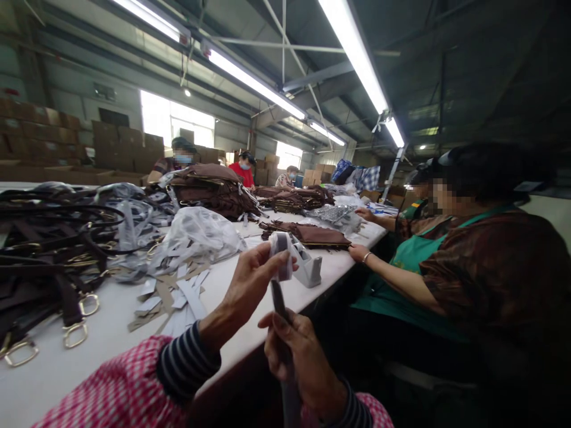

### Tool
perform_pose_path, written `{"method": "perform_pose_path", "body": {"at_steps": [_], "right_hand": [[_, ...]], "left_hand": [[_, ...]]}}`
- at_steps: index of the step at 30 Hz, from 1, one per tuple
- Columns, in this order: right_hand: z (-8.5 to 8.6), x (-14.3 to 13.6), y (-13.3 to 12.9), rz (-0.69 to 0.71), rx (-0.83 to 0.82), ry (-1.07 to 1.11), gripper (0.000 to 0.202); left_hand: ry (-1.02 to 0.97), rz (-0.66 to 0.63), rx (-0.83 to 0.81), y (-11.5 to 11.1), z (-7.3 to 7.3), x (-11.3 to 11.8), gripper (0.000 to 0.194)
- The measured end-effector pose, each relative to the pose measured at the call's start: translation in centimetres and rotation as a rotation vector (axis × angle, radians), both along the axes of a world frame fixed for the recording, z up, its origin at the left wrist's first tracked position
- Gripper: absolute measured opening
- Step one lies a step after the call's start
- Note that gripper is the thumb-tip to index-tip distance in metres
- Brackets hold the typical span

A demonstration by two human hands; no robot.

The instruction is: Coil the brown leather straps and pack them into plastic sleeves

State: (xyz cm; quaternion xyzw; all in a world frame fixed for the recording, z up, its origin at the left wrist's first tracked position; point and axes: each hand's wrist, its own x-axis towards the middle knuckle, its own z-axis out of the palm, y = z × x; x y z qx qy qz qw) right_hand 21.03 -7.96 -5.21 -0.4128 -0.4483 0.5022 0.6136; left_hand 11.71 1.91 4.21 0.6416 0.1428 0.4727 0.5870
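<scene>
Fingers and thumb of my left hand (247, 291) pinch the upper end of a dark strap, where a whitish translucent wrapping (282, 264) goes round it. Lower down, my right hand (300, 351) is closed around the same strap (291, 399), which hangs past the table's front edge. Whatever lies under the wrapping is hidden. Just behind the wrapped end stands a pale grey tape dispenser (308, 268). To the left of my left hand, strips of white and tan paper (185, 297) lie scattered on the white table (111, 368).
Dark straps with gold buckles (75, 334) pile up at left, beside crumpled clear plastic (200, 235). Brown bags are stacked behind (214, 190); another brown bag (312, 235) lies ahead. At right sits a co-worker in a green apron (413, 255), one hand touching that bag.
</scene>
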Motion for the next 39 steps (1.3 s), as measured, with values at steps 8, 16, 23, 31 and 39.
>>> {"method": "perform_pose_path", "body": {"at_steps": [8,16,23,31,39], "right_hand": [[3.4,5.8,-0.8,0.307,-0.262,-0.114,0.046],[7.5,10.2,1.3,0.206,-0.161,-0.573,0.044],[5.9,10.4,3.5,0.071,0.163,-0.85,0.034],[6.5,11.7,4.3,0.116,0.141,-0.906,0.039],[3.7,9.5,5.7,0.249,0.096,-0.494,0.043]], "left_hand": [[0.634,0.159,1.033,2.3,-4.5,-4.6,0.023],[0.819,0.001,0.899,1.5,-5.1,-6.8,0.027],[0.921,-0.183,0.465,2.3,-4.8,-6.7,0.049],[0.852,-0.229,0.39,2.6,-5.9,-7.0,0.042],[0.431,-0.364,-0.168,2.9,-4.6,-5.6,0.055]]}}
